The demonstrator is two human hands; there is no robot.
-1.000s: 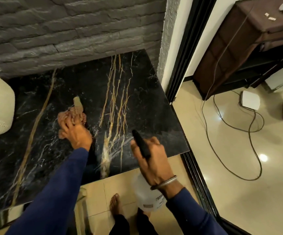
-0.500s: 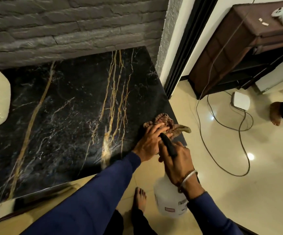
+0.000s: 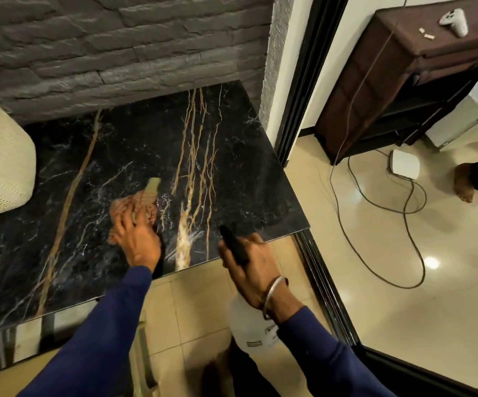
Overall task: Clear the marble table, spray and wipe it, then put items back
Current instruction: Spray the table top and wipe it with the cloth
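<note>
Nearest to us, our right hand (image 3: pixel 249 262) is curled tight around the black trigger head of the spray bottle (image 3: pixel 250 325); the white body of the bottle hangs below the wrist, over the tiled floor (image 3: pixel 192 305) just off the table's near edge; a metal bangle (image 3: pixel 272 296) circles that wrist. A little farther and to the left, our left hand (image 3: pixel 136 239) lies palm down with the fingers spread, pressing a brownish cloth (image 3: pixel 134 204) flat onto the marble table (image 3: pixel 232 156); the cloth sits near the middle of the slab, just left of the gold veins, and one pale corner of it sticks out on the far side; motion blur softens it. At the left edge of the table stands a cream perforated basket (image 3: pixel 0 164). Beyond the slab rises a grey stone wall (image 3: pixel 117 44); far right, past the black door frame, a brown cabinet (image 3: pixel 398 81) stands with a cable (image 3: pixel 415 253) trailing across the glossy floor.
</note>
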